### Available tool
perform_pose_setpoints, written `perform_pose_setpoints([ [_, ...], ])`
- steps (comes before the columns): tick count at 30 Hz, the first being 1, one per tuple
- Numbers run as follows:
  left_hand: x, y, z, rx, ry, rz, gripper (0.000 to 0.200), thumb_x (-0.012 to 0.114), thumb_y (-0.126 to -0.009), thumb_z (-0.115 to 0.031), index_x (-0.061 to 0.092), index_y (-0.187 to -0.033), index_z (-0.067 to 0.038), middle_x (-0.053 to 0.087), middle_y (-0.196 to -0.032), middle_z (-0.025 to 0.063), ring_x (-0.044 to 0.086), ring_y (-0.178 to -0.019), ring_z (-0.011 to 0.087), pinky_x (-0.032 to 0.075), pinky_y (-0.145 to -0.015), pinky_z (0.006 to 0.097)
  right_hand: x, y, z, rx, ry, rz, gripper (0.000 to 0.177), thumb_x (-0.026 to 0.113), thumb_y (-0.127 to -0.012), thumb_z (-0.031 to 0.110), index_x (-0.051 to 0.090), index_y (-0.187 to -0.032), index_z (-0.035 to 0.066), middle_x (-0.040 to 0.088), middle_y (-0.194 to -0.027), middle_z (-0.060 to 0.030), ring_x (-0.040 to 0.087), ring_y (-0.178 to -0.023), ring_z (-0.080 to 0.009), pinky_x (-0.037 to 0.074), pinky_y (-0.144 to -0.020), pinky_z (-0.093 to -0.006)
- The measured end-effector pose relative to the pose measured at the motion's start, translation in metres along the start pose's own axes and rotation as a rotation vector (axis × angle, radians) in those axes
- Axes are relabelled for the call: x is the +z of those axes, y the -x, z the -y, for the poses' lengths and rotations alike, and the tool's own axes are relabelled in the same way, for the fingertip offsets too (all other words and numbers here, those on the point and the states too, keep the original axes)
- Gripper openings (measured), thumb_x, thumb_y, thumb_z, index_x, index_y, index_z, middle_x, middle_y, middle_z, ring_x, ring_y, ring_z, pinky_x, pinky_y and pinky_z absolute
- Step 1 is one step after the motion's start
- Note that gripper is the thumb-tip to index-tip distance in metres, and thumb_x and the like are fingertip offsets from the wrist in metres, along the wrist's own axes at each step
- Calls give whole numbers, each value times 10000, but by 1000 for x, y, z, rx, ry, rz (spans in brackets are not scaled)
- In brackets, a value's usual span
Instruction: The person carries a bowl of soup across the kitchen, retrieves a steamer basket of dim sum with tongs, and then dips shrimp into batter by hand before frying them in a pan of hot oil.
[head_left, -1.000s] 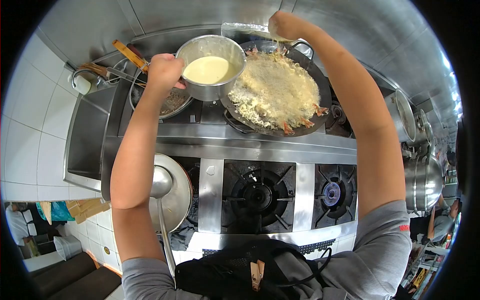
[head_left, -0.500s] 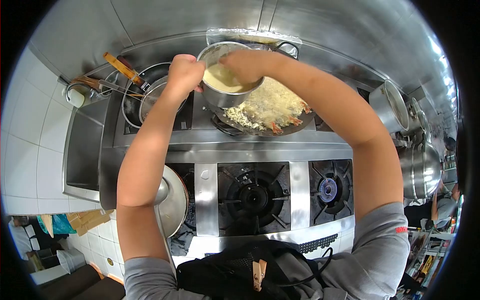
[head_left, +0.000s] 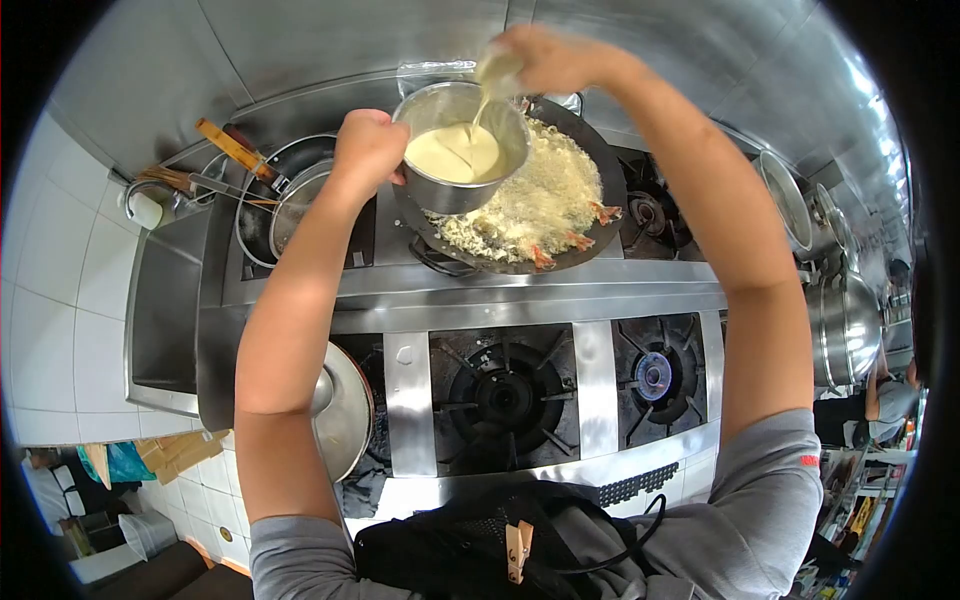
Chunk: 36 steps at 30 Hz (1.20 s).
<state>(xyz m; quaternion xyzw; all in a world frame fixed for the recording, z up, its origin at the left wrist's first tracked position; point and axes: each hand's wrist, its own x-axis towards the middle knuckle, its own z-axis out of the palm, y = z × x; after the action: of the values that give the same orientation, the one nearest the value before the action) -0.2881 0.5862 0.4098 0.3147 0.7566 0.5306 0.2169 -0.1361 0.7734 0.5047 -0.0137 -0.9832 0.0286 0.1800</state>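
Observation:
My left hand [head_left: 372, 150] is closed on the rim or handle of a steel pot [head_left: 462, 197], which holds pale yellow batter [head_left: 450, 155]. The pot hangs over the left part of a wide dark pan [head_left: 608, 170]. In that pan, frothy yellow batter bits [head_left: 555, 195] fry, with several red shrimp tails [head_left: 541, 257] at the front edge. Above the pot's right rim, my right hand [head_left: 545, 60] is blurred, its fingers closed and coated with batter. A stream of batter runs down from it into the pot.
A lit burner [head_left: 653, 376] shows a blue flame at the right front, beside an unlit burner [head_left: 505, 395]. Pans with an orange handle [head_left: 236, 149] stand at the left near a sink [head_left: 170, 310]. Large pots [head_left: 845, 320] line the right. A person [head_left: 888, 400] is far right.
My right hand has risen out of the pot, up and to the right, trailing batter. My left hand and the pot have hardly moved. More of the pan shows.

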Motion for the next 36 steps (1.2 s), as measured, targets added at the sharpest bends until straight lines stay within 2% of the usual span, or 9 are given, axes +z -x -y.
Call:
perform_pose_setpoints([
  [2,-6,-2,4,-6,18,0,151,572,-818,-80,617,-775,57,624,-709,130,627,-555,206,545,-445,320,-40,-5,-8,141,-206,263,198,591,-738,131,676,-812,-31,641,-835,-292,650,-804,-402,511,-702,-452],
  [5,-17,0,5,-18,36,-11,161,573,-814,-79,617,-783,73,616,-710,132,629,-554,214,553,-442,312,-53,-4,-29,233,115,306,205,595,-737,136,672,-831,-28,641,-841,-295,655,-806,-391,505,-699,-447],
  [9,-28,2,9,-39,19,-49,166,580,-812,-91,616,-794,71,608,-729,131,636,-559,217,564,-446,310,-17,2,-84,178,173,326,208,594,-728,131,670,-843,-25,641,-839,-288,649,-796,-392,497,-692,-455],
  [11,-35,0,14,-90,-17,-64,162,588,-808,-97,618,-804,62,610,-720,126,637,-560,214,564,-444,309,2,0,-103,328,-1,385,295,561,-703,9,677,-974,-4,677,-922,-209,664,-902,-319,499,-783,-410],
  [20,-49,0,28,-79,-6,-89,137,593,-807,-98,608,-781,36,612,-698,113,627,-526,200,558,-435,304,42,-11,-143,277,19,155,283,548,-698,5,677,-950,12,678,-893,-220,654,-862,-374,498,-768,-422],
  [26,-47,3,25,-90,36,-97,134,597,-805,-95,612,-777,35,611,-688,113,631,-526,207,558,-426,309,42,-1,-137,266,133,333,284,524,-701,-3,664,-946,-31,670,-880,-248,658,-852,-385,508,-733,-435],
  [29,-45,3,27,-66,33,-87,135,598,-805,-94,615,-779,37,616,-690,119,634,-534,211,561,-429,312,42,1,-133,278,103,319,220,601,-675,28,660,-867,-62,659,-843,-269,655,-841,-422,516,-734,-449],
  [33,-41,3,26,-86,14,-88,135,597,-803,-93,616,-783,39,625,-702,127,638,-540,213,561,-432,310,51,-4,-137,308,90,291,277,530,-711,-2,663,-950,-39,670,-895,-255,663,-862,-382,518,-734,-424],
  [36,-38,2,26,-100,-4,-85,136,595,-803,-94,615,-780,38,630,-707,128,640,-546,212,562,-438,307,66,-11,-150,224,47,97,271,556,-722,13,669,-966,-23,676,-911,-241,661,-878,-381,521,-762,-416],
])
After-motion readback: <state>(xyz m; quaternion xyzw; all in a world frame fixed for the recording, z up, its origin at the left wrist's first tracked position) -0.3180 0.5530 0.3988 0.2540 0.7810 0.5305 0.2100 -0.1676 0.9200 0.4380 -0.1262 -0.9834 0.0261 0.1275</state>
